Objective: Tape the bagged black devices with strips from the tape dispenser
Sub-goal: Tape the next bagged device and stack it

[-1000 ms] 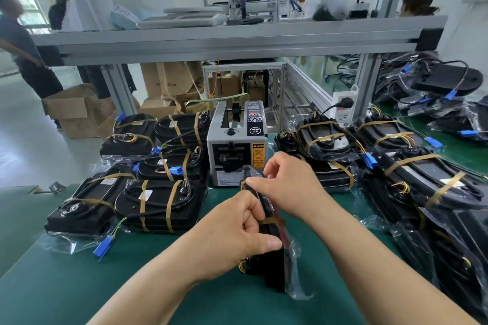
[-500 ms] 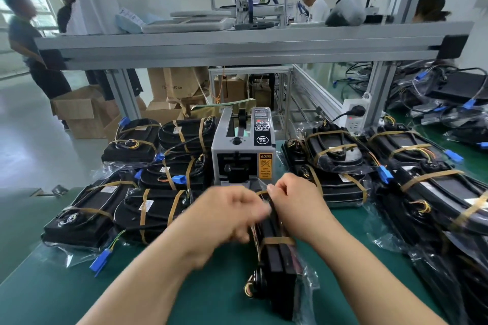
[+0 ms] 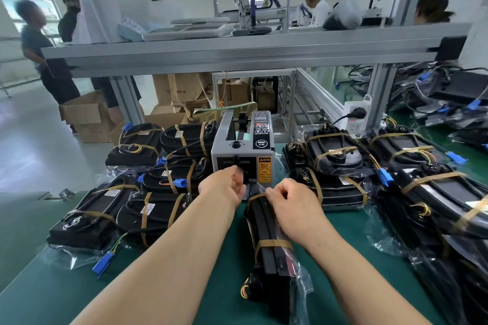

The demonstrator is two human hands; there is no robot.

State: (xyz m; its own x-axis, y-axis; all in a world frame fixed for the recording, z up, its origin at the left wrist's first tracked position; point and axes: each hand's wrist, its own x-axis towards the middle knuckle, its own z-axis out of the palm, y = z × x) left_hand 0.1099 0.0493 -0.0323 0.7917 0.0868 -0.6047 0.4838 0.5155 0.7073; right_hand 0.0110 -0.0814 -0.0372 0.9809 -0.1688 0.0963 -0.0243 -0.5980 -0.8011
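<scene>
The bagged device [image 3: 266,258] is standing on its edge on the green table [image 3: 184,285], right in front of the person. Its long axis is pointing straight away from them toward the tape dispenser [image 3: 243,150], and its far end is sitting just short of the machine's front. The right hand [image 3: 290,203] is gripping that far end from above, fingers curled over the top edge and the plastic. The left hand [image 3: 224,185] is sitting at the dispenser's outlet, just left of the device's far end, with fingers bent toward the slot. It is blurred, so I cannot tell whether it is pinching tape or nothing. A brown strip [image 3: 273,244] is already banding the device near its middle, and another is showing at the far end. The left hand is the nearer one to the tape. By my reckoning, a fresh piece is going to need only a short trip rightward, laid crosswise to the device's length. Taped devices [image 3: 150,219] are lying stacked alongside.
</scene>
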